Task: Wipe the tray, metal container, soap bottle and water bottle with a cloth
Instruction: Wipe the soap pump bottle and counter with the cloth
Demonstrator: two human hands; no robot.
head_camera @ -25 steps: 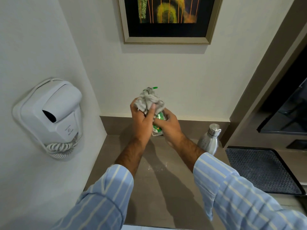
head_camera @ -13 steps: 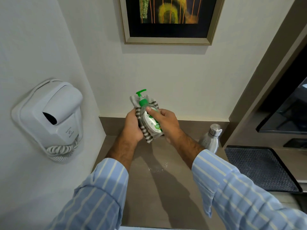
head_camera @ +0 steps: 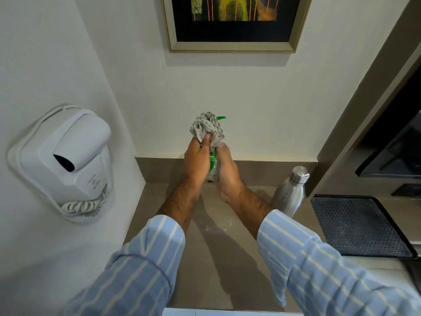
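Note:
I hold the soap bottle (head_camera: 213, 163) upright above the back of the brown counter, between both hands. My right hand (head_camera: 226, 169) grips its clear body with the green label. My left hand (head_camera: 197, 159) presses the bunched grey striped cloth (head_camera: 206, 128) over the bottle's top, so only the green pump spout tip shows to the right of the cloth. The steel water bottle (head_camera: 289, 192) stands on the counter to the right of my hands. The black tray (head_camera: 355, 224) lies further right. No metal container is in view.
A white wall-mounted hair dryer (head_camera: 66, 163) with a coiled cord hangs on the left wall. A framed picture (head_camera: 232, 21) hangs above my hands. Water droplets (head_camera: 216, 226) lie on the counter (head_camera: 159, 213) below my wrists. A dark cabinet recess (head_camera: 396, 153) is at the right.
Half a second ago the cloth was behind the bottle's body with the green pump bare. Now my left hand has moved the cloth up over the pump top, and the bottle stands more upright.

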